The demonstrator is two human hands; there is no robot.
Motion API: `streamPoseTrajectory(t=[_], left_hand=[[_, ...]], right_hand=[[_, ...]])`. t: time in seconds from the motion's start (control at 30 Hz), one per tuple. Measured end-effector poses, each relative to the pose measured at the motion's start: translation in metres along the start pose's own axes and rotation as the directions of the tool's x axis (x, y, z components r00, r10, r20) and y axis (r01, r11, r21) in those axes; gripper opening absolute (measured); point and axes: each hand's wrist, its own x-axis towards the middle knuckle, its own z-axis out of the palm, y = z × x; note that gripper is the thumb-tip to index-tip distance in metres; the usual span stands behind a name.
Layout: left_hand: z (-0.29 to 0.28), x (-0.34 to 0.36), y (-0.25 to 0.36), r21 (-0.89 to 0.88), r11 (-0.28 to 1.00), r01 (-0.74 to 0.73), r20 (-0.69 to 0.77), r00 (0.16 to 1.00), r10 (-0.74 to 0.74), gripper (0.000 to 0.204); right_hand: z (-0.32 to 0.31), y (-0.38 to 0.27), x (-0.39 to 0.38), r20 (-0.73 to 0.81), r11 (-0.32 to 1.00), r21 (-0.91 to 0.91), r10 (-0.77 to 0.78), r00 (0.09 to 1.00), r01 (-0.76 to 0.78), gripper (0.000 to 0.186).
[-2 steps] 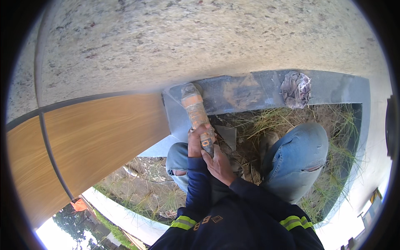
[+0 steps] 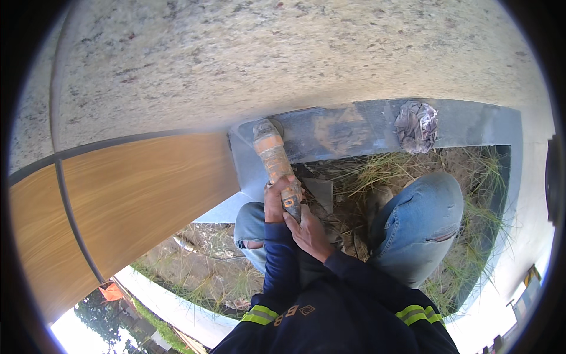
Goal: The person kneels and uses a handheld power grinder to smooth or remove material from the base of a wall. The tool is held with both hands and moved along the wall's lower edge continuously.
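Note:
A dusty grey-and-orange power tool slants up and leftward from my hands, its round head at the near-left corner of the grey stone ledge, against the base of the speckled wall. My left hand is wrapped round the tool's body. My right hand grips its rear end, lower and to the right. Part of the disc shows beside the head; where it touches the stone is hidden. A crumpled grey paper or plastic wad lies on the ledge further right.
The speckled wall rises beyond the ledge, with a wood-look panel on the left. My jeans-clad knees are bent within the stone-edged bed of soil and dry grass. A narrow stone offcut lies near the tool.

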Motion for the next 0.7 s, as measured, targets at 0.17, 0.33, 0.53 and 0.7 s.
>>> streamPoseTrajectory(t=[0.17, 0.33, 0.53, 0.7], left_hand=[[0.008, -0.005, -0.008, -0.002, 1.0, 0.031, 0.051, 0.998, -0.031, 0.041], [0.021, -0.001, -0.014, 0.003, 1.0, -0.003, 0.102, 0.995, 0.003, 0.04], [0.008, 0.006, -0.017, -0.113, 0.994, -0.006, 0.018, 1.0, 0.008, 0.033], [0.019, -0.004, -0.031, -0.134, 0.99, 0.033, 0.124, 0.992, -0.016, 0.038]], right_hand=[[-0.007, 0.003, -0.009, -0.101, 0.998, 0.004, -0.067, 0.993, 0.068, 0.044], [-0.015, 0.01, -0.005, -0.137, 0.995, -0.062, -0.081, 0.987, 0.073, 0.045], [-0.017, 0.014, 0.004, -0.05, 0.982, -0.087, -0.172, 0.984, 0.167, 0.044], [-0.043, 0.011, -0.009, -0.025, 0.991, -0.132, 0.03, 0.999, -0.033, 0.032]])
